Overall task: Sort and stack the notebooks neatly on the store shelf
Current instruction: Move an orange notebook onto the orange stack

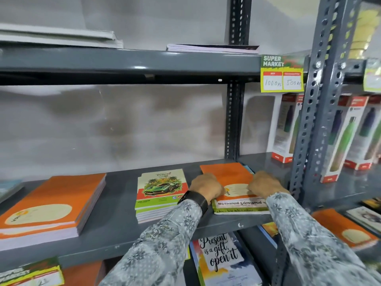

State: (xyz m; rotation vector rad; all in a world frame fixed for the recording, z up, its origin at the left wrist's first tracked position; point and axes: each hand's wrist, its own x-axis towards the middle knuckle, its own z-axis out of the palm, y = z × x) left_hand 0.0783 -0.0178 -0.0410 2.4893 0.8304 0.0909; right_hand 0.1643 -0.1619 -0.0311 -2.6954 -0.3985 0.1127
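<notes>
Three notebook stacks sit on the shelf (115, 205): nine, centre, three o'clock. Left hand (206, 187) and right hand (266, 183), fingers curled, press the orange notebook (228, 175).

Fingertips of both hands hidden against the orange notebook (227, 174), price tag (282, 73) print blurred

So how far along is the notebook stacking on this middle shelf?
Two piles look squared: the orange stack at left and the car-cover stack in the middle. Both the left hand and right hand rest on the right-hand pile, whose lower books stick out unevenly. That pile remains to be straightened.
</notes>
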